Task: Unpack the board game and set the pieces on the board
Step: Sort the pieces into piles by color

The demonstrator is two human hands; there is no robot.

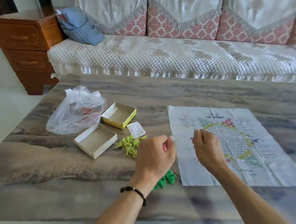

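A paper game board (251, 155) with a hexagon star pattern lies flat on the table at the right. My left hand (154, 157) is closed just left of the board's edge, and something pink shows between its fingers. My right hand (207, 147) hovers closed over the board's left part; what it holds, if anything, is hidden. A heap of light green cone pieces (129, 145) lies left of my left hand. Darker green pieces (165, 179) lie under my left wrist. Two open box halves (97, 142) (119, 116) stand further left.
A crumpled clear plastic bag (74, 111) lies behind the boxes, and a small folded paper slip (136, 130) beside them. The table (56, 174) has a marble-like top. A sofa (172, 53) runs behind the table, and a wooden drawer cabinet (24, 46) stands at the back left.
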